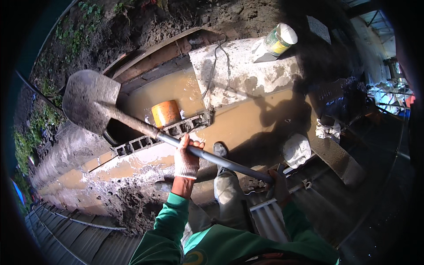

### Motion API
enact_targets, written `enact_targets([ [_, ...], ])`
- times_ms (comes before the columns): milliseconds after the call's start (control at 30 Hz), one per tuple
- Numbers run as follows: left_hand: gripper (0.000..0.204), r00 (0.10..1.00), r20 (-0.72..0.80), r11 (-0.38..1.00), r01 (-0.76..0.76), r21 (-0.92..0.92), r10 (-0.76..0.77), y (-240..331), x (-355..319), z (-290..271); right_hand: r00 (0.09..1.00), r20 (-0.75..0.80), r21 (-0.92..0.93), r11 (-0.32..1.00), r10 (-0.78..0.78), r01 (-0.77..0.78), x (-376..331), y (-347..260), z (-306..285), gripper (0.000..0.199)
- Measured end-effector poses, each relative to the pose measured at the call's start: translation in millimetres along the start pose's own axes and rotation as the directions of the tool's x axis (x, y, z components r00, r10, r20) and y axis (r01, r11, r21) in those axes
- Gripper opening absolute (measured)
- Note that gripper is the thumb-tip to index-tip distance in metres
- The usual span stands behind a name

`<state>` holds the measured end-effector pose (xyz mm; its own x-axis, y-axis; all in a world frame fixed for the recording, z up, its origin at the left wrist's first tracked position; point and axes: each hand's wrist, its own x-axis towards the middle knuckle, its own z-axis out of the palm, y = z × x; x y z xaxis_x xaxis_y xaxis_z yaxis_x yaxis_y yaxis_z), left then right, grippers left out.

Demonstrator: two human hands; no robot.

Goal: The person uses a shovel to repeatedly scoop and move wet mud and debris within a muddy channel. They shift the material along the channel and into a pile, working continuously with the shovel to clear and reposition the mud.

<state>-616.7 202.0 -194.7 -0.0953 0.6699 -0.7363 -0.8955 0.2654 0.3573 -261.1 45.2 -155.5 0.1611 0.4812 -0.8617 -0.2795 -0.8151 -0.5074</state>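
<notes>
I hold a long-handled shovel [90, 99] across my body, its broad, dirt-stained blade raised at the left. My left hand [187, 160], in a pale knit glove, is wrapped round the grey lower part of the shaft. At the far end of the shaft my right hand [279, 185] grips the handle; it is in shadow and its fingers are only partly visible. Below the shaft, nearest to my left hand, an orange container [166, 113] stands in muddy water beside a row of hollow concrete blocks [194, 122].
Brown water [243, 112] spreads around my feet. A pale slab [251, 73] lies ahead, with a white-and-green bucket [281, 39] on it. A white sack [297, 150] lies at the right. Corrugated sheets [88, 240] edge the lower left; soil and plants rise beyond.
</notes>
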Motion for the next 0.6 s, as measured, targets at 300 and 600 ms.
enact_targets([
  [300,0.037,0.872,-0.485,0.906,-0.156,-0.394,-0.061,14,-57,-315,0.945,0.240,-0.335,0.932,0.223,-0.135,-82,64,110,0.022],
  [600,0.032,0.788,-0.493,0.692,-0.120,-0.712,-0.370,-30,-16,-446,0.977,0.023,-0.596,0.788,0.214,-0.158,-120,113,252,0.033],
])
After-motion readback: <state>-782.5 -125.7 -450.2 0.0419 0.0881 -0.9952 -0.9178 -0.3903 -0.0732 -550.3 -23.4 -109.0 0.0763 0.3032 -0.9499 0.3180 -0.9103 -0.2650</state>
